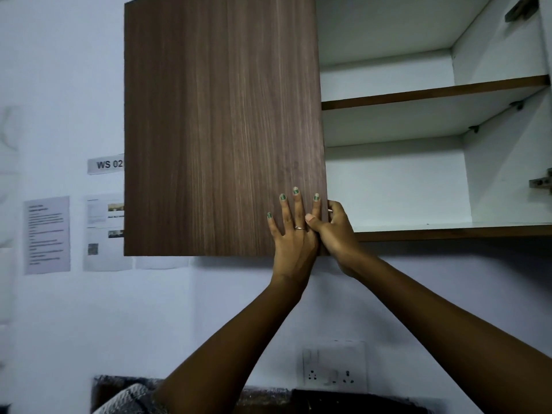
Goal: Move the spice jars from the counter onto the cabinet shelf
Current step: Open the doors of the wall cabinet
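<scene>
A wall cabinet hangs above me with its brown wooden left door point(221, 124) in front of me. My left hand point(291, 234) lies flat on the door's lower right corner, fingers spread. My right hand point(334, 231) curls around the door's right edge, just beside the left hand. The right half of the cabinet stands open and shows a white interior with a middle shelf point(433, 94) and a bottom shelf point(448, 230), both bare. No spice jars are in view.
Papers and a "WS 02" label point(106, 165) are stuck on the white wall to the left. A wall socket point(333, 369) sits below the cabinet. A dark counter strip point(328, 398) shows at the bottom edge. Hinges point(539, 183) are on the cabinet's right wall.
</scene>
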A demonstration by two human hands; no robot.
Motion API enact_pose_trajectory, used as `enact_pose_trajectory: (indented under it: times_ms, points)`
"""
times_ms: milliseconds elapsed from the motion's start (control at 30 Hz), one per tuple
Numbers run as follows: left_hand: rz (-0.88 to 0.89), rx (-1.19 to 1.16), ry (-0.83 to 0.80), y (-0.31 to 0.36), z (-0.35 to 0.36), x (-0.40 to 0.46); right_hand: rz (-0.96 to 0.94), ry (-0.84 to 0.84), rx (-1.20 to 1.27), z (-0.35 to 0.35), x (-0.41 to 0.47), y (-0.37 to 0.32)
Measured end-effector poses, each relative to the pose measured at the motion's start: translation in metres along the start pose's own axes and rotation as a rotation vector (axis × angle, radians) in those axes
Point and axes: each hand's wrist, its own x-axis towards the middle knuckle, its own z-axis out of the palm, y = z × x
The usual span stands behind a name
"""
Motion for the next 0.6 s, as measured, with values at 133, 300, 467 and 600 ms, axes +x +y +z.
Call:
enact_pose_trajectory:
  times_ms: [133, 300, 467, 600]
  points:
    - [-0.005, -0.056, -0.053, -0.007, -0.024, -0.012, -0.048, 0.016, 0.024, 0.005, -0.024, -0.018]
    - [-0.001, -0.132, -0.107, -0.020, -0.062, -0.031, -0.127, 0.068, -0.027, 0.015, -0.057, -0.041]
    - [0.046, -0.197, -0.131, -0.039, -0.092, -0.051, -0.189, 0.165, -0.081, 0.033, -0.090, -0.064]
    - [0.081, -0.274, -0.070, -0.058, -0.119, -0.066, -0.229, 0.212, -0.100, 0.048, -0.119, -0.087]
